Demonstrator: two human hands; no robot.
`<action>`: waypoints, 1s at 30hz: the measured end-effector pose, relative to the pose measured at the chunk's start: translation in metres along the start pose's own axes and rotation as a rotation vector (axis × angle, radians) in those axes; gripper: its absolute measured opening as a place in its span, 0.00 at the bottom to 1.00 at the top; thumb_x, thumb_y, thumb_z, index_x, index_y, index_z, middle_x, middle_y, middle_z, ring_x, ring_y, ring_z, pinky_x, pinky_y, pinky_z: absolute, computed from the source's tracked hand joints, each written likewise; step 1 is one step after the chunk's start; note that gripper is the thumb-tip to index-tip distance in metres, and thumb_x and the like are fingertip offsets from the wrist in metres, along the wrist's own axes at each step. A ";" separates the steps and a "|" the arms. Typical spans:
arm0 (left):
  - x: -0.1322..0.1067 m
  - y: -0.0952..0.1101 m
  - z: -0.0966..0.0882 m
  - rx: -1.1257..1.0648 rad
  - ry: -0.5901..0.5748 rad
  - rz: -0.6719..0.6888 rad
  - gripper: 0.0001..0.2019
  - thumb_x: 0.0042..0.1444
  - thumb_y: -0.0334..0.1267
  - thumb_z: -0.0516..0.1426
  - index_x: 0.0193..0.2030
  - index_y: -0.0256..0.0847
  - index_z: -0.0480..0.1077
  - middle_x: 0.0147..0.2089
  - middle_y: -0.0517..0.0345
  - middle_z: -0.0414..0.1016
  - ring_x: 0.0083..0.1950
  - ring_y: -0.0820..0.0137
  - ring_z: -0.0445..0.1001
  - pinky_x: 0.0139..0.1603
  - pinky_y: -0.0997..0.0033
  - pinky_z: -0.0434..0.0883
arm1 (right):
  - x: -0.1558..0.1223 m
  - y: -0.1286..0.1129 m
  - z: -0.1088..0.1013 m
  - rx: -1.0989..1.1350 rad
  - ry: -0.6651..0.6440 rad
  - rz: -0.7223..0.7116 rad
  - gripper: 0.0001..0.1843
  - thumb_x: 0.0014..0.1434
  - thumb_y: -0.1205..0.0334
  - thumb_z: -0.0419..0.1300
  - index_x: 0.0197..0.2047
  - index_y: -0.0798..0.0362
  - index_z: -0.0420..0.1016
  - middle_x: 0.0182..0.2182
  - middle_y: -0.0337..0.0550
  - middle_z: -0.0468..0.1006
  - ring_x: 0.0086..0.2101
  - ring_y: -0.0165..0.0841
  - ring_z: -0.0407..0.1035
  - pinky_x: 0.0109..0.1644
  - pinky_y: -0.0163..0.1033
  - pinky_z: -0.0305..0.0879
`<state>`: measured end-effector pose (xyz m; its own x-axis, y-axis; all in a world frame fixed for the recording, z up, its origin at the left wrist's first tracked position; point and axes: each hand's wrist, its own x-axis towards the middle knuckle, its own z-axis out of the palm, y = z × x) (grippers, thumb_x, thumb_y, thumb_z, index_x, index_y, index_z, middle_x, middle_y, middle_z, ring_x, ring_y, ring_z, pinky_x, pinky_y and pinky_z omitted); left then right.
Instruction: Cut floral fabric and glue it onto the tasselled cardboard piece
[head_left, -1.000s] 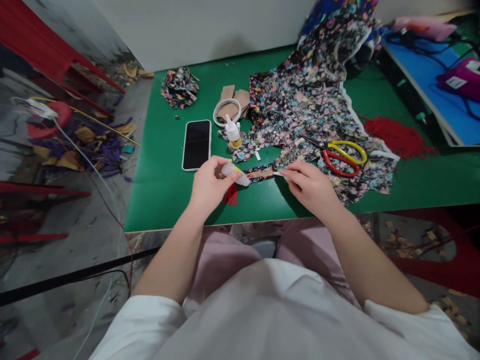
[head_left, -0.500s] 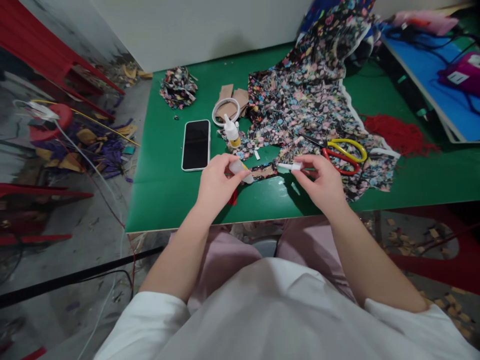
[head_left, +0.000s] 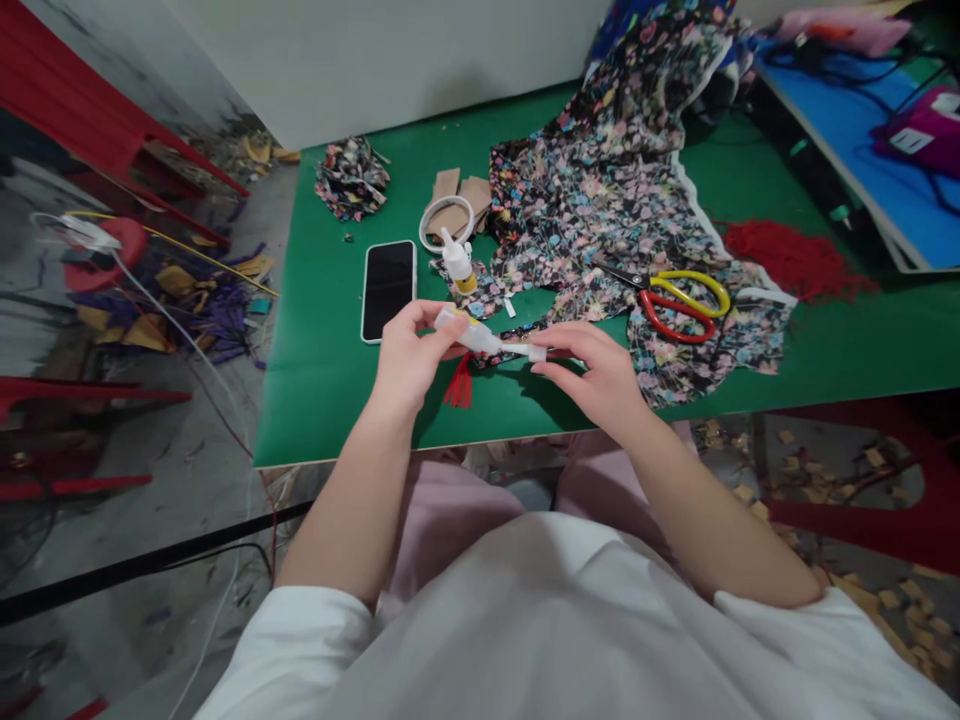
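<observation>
My left hand point(head_left: 409, 352) pinches a small translucent white glue bottle point(head_left: 472, 332) with a yellow mark, its mouth tilted toward the right. Between the fingertips of my right hand point(head_left: 596, 368) is a white cap point(head_left: 535, 353); its thin white stem meets the bottle's mouth. Whether the stem is inside cannot be made out. Below them, partly hidden, lies a dark floral fabric strip point(head_left: 489, 359) with a red tassel point(head_left: 459, 384) at its left end. A second glue bottle point(head_left: 458, 263), white with a yellow label, stands just behind my left hand.
Floral cloth point(head_left: 592, 210) spreads over the green table point(head_left: 300, 400), with red-and-yellow-handled scissors point(head_left: 686, 305) on it. A phone point(head_left: 388, 290), white tape ring point(head_left: 422, 228), brown paper pieces point(head_left: 445, 182) and crumpled floral fabric point(head_left: 351, 180) lie leftward. Red threads point(head_left: 787, 258) and a blue board point(head_left: 862, 165) are right.
My right hand has moved left with the cap, bringing its stem to the bottle's mouth. My left hand has shifted slightly left and raised the bottle off the fabric strip.
</observation>
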<state>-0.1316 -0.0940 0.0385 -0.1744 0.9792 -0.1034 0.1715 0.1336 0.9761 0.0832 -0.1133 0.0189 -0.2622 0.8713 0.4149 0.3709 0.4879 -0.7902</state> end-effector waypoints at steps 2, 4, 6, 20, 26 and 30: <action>0.000 0.001 0.000 -0.037 -0.005 -0.025 0.19 0.43 0.49 0.63 0.37 0.37 0.69 0.36 0.55 0.74 0.32 0.73 0.74 0.31 0.72 0.75 | 0.001 -0.001 0.003 -0.037 0.024 -0.083 0.09 0.56 0.64 0.59 0.41 0.49 0.74 0.41 0.43 0.77 0.44 0.32 0.70 0.50 0.41 0.69; 0.000 0.003 0.000 -0.064 -0.011 -0.051 0.19 0.44 0.50 0.63 0.36 0.37 0.69 0.34 0.55 0.75 0.30 0.73 0.75 0.29 0.74 0.74 | 0.002 -0.001 0.007 -0.093 0.062 -0.165 0.08 0.57 0.64 0.58 0.41 0.49 0.74 0.40 0.43 0.77 0.43 0.31 0.70 0.51 0.40 0.68; 0.000 0.004 -0.001 -0.087 -0.018 -0.071 0.18 0.44 0.50 0.63 0.35 0.37 0.69 0.33 0.55 0.75 0.29 0.73 0.75 0.29 0.75 0.74 | 0.002 -0.001 0.012 -0.163 0.096 -0.202 0.07 0.58 0.64 0.56 0.40 0.48 0.74 0.41 0.44 0.77 0.43 0.31 0.70 0.50 0.39 0.69; -0.004 0.013 0.006 0.001 0.038 0.084 0.20 0.43 0.48 0.64 0.38 0.36 0.70 0.35 0.56 0.73 0.33 0.72 0.74 0.33 0.71 0.75 | 0.006 0.003 0.020 -0.261 0.085 -0.219 0.09 0.60 0.63 0.54 0.40 0.50 0.75 0.41 0.45 0.77 0.42 0.31 0.71 0.49 0.39 0.69; -0.001 0.011 0.005 0.039 0.004 0.130 0.19 0.43 0.46 0.64 0.41 0.38 0.71 0.34 0.58 0.73 0.32 0.72 0.74 0.33 0.70 0.75 | 0.008 0.007 0.012 -0.172 0.056 -0.245 0.08 0.58 0.64 0.57 0.40 0.52 0.74 0.39 0.47 0.78 0.42 0.32 0.72 0.49 0.38 0.69; 0.001 0.006 0.003 0.058 -0.015 0.147 0.19 0.44 0.44 0.64 0.42 0.40 0.71 0.35 0.58 0.73 0.32 0.72 0.74 0.34 0.69 0.75 | 0.006 0.009 0.010 -0.145 0.037 -0.238 0.08 0.57 0.65 0.57 0.40 0.54 0.74 0.39 0.48 0.77 0.42 0.32 0.71 0.49 0.38 0.69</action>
<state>-0.1274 -0.0914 0.0437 -0.1285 0.9910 0.0369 0.2498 -0.0037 0.9683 0.0759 -0.1038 0.0095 -0.3254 0.7311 0.5996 0.4267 0.6794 -0.5969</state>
